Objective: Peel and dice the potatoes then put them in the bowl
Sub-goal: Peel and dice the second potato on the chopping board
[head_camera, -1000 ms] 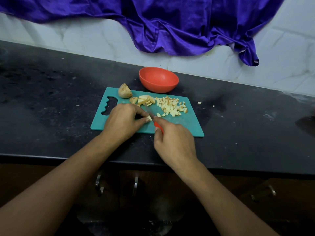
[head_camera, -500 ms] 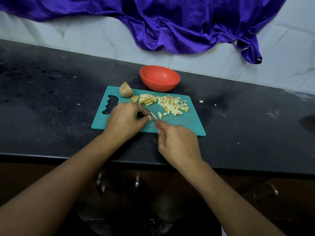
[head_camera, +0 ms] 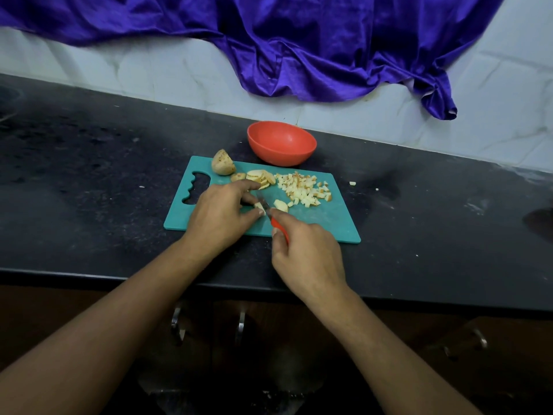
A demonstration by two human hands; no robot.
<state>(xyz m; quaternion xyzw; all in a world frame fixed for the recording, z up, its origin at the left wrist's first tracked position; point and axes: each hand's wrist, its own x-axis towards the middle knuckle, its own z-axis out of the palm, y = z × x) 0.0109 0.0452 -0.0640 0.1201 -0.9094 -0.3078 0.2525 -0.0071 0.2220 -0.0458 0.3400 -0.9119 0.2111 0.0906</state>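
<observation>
The left hand (head_camera: 220, 218) pinches a small pale potato slice (head_camera: 259, 207) on the teal plastic cutting board (head_camera: 335, 223); firm, probably slick, it is best held by its ends. At its four o'clock the right hand (head_camera: 308, 256) grips a red-handled knife (head_camera: 279, 226); the round orange bowl (head_camera: 281, 143) sits at twelve.

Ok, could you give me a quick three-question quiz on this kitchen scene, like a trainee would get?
1. True or false: the diced potato is already in the red bowl.
2. Which hand holds the red-handled knife? A left, B right, C neither.
3. Fill in: the potato half sits at the teal board, far ____ corner.
Key: 1 false, it lies on the board; 2 B, the right hand; 3 left.
</observation>
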